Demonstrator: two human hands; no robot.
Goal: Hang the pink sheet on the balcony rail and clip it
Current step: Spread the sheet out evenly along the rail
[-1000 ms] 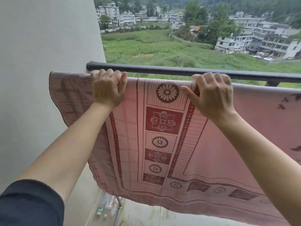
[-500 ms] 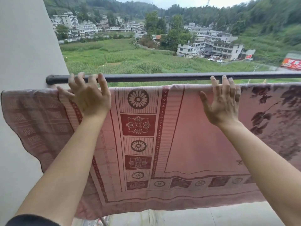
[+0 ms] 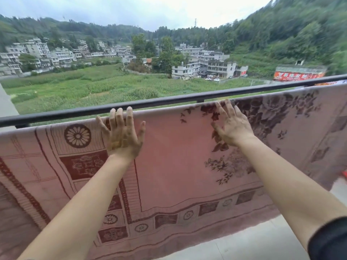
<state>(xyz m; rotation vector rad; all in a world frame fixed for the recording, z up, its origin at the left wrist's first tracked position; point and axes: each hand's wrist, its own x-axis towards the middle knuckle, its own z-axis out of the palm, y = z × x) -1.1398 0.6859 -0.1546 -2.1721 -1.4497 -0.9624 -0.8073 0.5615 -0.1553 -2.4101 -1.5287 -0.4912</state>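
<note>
We find the sheet [image 3: 187,156] draped over the rail [image 3: 150,104], its patterned face hanging on the near side. Left hand [image 3: 123,136] and right hand [image 3: 231,126] lie flat on it, fingers spread, gripping nothing — smoothing, we judge. No clip visible.

— What can we not see of the pink sheet [image 3: 187,166]?

— Its left and right ends are cut by the picture's edges, and its far half hangs behind the fold, hidden.

— And the rail [image 3: 169,100]?

— Both ends run out of the frame. The sheet hides everything under it.

— The hands?

— The right hand [image 3: 232,126] is blurred; I cannot tell if its fingertips touch the top edge of the sheet. The left hand [image 3: 123,136] hides the pattern beneath it. The letters on the red sign [image 3: 298,76] are too blurred to read.
</note>
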